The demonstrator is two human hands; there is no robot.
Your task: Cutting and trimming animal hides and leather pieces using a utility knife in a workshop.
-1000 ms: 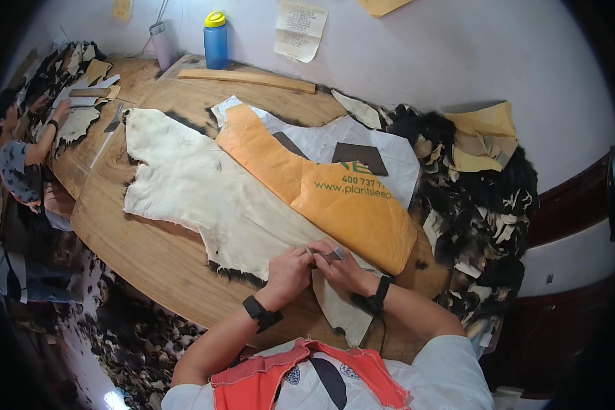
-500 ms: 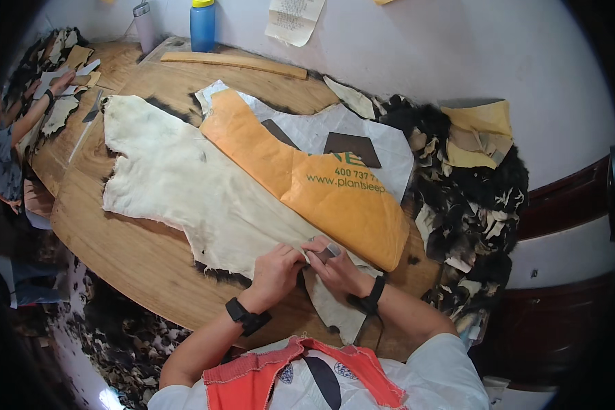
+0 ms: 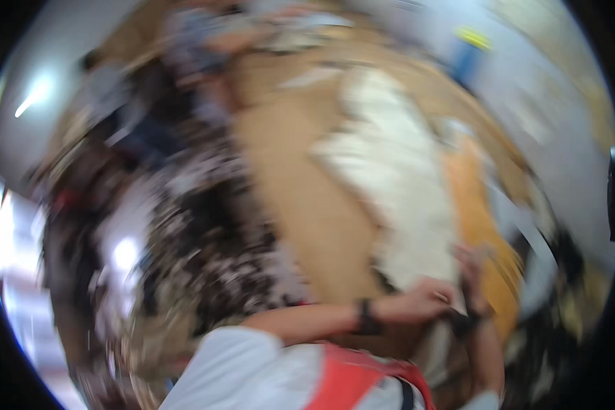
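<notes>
A pale cream hide [image 3: 403, 181] with dark fur at its edges lies on the wooden table, its near end under my hands. Everything is smeared by motion. My left hand [image 3: 420, 299] is closed, its fingers pinched at the hide's near edge. Close beside it, my right hand [image 3: 473, 280] is bent and closed over the same end of the hide. A small greyish thing [image 3: 486, 253] shows at its fingers, too blurred to name. Along the hide's right side lies an orange sheet [image 3: 485, 229], partly over a whitish sheet [image 3: 536, 263].
Fur and hide scraps [image 3: 212, 225] heap on the floor left of the wooden table [image 3: 287, 171]. Another person [image 3: 198, 48] works at the far end. A blue bottle [image 3: 466, 61] with a yellow top stands by the wall. Dark scraps [image 3: 570, 260] lie at right.
The view has swung left and blurred, bringing the floor and a bright doorway into sight. Table, hide and hands now appear further right. Both hands stay together at the hide's near end.
</notes>
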